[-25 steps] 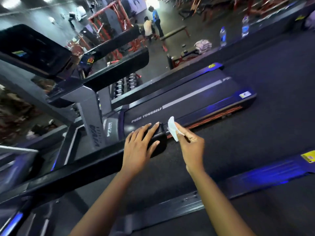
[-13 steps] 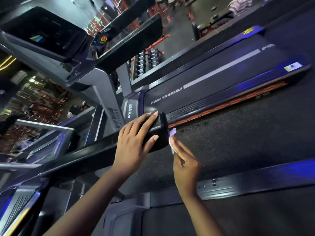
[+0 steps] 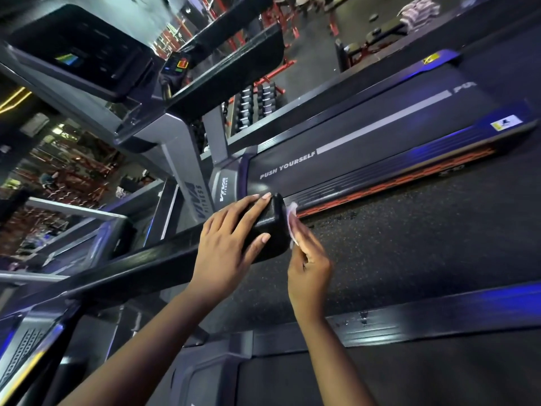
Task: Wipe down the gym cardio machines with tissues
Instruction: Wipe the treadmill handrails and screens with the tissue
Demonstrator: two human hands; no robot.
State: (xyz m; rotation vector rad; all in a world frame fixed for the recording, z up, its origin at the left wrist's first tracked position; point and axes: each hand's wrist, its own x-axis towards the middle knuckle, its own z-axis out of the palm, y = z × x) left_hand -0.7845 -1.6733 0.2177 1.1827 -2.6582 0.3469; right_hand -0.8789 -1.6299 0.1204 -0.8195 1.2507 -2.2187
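Head cam: the left grip (image 3: 231,238) lay flat over the end of the rail (image 3: 131,273), fingers straight and apart, thumb down the near side, not clamped on anything. The right grip (image 3: 310,268) sat just right of it, fingers pinched on the tissue (image 3: 291,213), which was pressed against the rail's end cap. Beyond both grips ran a treadmill belt (image 3: 366,136) marked "PUSH YOURSELF".

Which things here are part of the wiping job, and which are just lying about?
In the job: tissue, held by the right hand against the end of the handrail; left hand, resting on top of that handrail.
Just about: dumbbell rack, pile of folded cloths, red weight frames.
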